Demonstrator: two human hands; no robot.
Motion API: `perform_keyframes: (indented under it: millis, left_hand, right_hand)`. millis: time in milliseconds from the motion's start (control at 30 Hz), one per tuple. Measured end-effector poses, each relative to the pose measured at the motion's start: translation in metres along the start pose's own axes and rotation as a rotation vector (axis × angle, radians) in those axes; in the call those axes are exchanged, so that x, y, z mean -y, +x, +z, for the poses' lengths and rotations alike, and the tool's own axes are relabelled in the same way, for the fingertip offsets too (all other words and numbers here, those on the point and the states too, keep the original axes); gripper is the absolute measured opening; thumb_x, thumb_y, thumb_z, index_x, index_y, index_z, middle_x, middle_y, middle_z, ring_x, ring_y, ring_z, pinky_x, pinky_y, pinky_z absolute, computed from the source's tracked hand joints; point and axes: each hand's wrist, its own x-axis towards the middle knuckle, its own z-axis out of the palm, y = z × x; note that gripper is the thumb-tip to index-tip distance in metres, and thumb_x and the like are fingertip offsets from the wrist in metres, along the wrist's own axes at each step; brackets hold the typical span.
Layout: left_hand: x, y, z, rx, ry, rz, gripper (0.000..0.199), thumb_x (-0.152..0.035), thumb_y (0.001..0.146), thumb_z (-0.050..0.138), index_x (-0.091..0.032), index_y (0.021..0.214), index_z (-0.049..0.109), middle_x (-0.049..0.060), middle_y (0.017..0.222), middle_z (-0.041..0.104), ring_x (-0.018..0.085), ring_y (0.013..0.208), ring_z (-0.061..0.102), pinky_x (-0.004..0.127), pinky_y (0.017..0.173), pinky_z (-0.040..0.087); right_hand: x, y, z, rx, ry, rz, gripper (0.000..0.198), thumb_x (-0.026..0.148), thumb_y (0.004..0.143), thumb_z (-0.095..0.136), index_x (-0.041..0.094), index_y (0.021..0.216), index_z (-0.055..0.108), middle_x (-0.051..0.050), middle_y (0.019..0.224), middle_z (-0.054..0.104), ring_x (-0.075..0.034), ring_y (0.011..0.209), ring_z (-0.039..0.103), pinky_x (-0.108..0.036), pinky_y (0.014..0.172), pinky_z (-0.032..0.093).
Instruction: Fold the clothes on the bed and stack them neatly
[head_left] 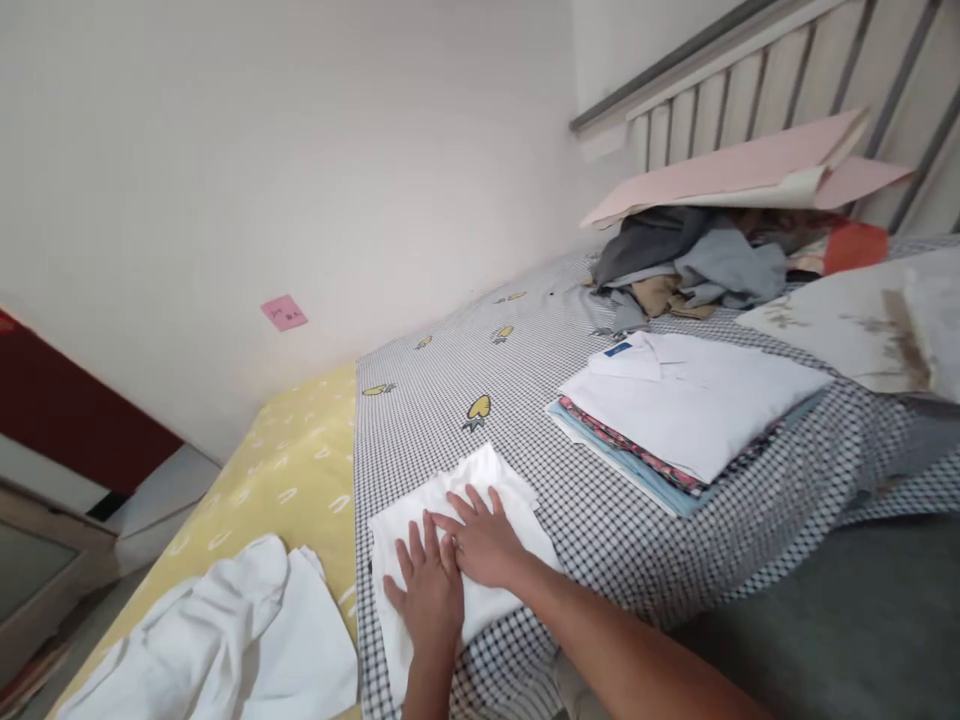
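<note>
Down on the white garment (pixel 485 605), on the checked sheet (pixel 420 440) beside the yellow sheet (pixel 300 440): resting palm-down, touching each other, with fingers spread on left hand (pixel 433 590) and right hand (pixel 481 540)! Leftward, to crumpled white cloth (pixel 202 610); rightward, to folded clothes (pixel 615 440) under a white shirt (pixel 690 390); farther back, to heaped clothes (pixel 720 262) beneath pink sheeting (pixel 735 172).

On the bed (pixel 420 430), a garment (pixel 480 610) lies under the left hand (pixel 433 595) and right hand (pixel 487 545). Left of it lies a cloth (pixel 300 640); right, a stack (pixel 697 400). Behind the stack sits a heap (pixel 690 260), a card (pixel 735 178) on top. A note (pixel 284 312) is on the wall (pixel 300 150) beyond.
</note>
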Motion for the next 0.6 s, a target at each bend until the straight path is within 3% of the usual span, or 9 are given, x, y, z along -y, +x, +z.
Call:
perform_keyframes:
  millis: [100,200,333,433,500,600]
  left_hand:
    - [-0.002,0.001,0.001,0.001,-0.012,-0.033,0.063,-0.054,0.100,0.015,-0.034,0.158,0.031,0.001,0.169,0.026,0.031,0.158,0.017,0.071,0.122,0.013]
    - [-0.004,0.002,0.002,-0.011,-0.024,-0.050,0.064,-0.058,0.099,0.019,-0.036,0.158,0.030,0.003,0.168,0.029,0.032,0.157,0.021,0.073,0.121,0.014]
    - [-0.008,0.003,0.000,-0.007,-0.013,-0.064,0.064,-0.058,0.099,0.020,-0.035,0.158,0.032,0.004,0.168,0.030,0.033,0.157,0.021,0.073,0.121,0.012]
    - [-0.009,0.005,-0.002,0.003,-0.019,-0.065,0.066,-0.059,0.098,0.019,-0.033,0.157,0.033,0.004,0.168,0.030,0.034,0.157,0.020,0.073,0.121,0.013]
    - [-0.009,0.005,-0.002,0.007,-0.024,-0.069,0.066,-0.060,0.098,0.019,-0.034,0.157,0.033,0.004,0.168,0.030,0.033,0.157,0.021,0.073,0.121,0.013]
    - [-0.008,0.005,-0.001,0.007,-0.019,-0.065,0.066,-0.059,0.098,0.020,-0.033,0.157,0.034,0.005,0.168,0.030,0.034,0.157,0.020,0.072,0.121,0.013]
  right_hand:
    - [-0.009,-0.001,-0.010,0.036,0.040,-0.058,0.057,0.045,0.101,0.042,0.036,0.158,0.039,-0.005,0.170,0.026,-0.036,0.157,0.013,-0.066,0.122,0.004]
    - [-0.036,-0.009,-0.026,0.044,0.017,-0.061,0.056,0.049,0.101,0.046,0.037,0.155,0.044,-0.005,0.167,0.032,-0.033,0.156,0.020,-0.064,0.123,0.006]
    - [-0.093,-0.032,-0.050,-0.208,-0.055,0.082,0.047,0.038,0.097,0.055,0.031,0.143,0.059,-0.007,0.160,0.046,-0.035,0.152,0.029,-0.065,0.122,0.008]
    - [-0.126,-0.048,-0.062,-0.426,0.133,0.130,0.043,0.031,0.096,0.051,0.025,0.137,0.064,-0.011,0.144,0.062,-0.028,0.136,0.053,-0.054,0.117,0.034]
    - [-0.136,-0.054,-0.065,-0.511,0.286,0.178,0.042,0.027,0.098,0.043,0.024,0.134,0.065,-0.009,0.125,0.072,-0.021,0.111,0.068,-0.041,0.100,0.051]
    - [-0.134,-0.055,-0.063,-0.514,0.314,0.257,0.038,0.020,0.094,0.046,0.023,0.123,0.069,-0.005,0.100,0.075,-0.017,0.088,0.070,-0.033,0.083,0.054]
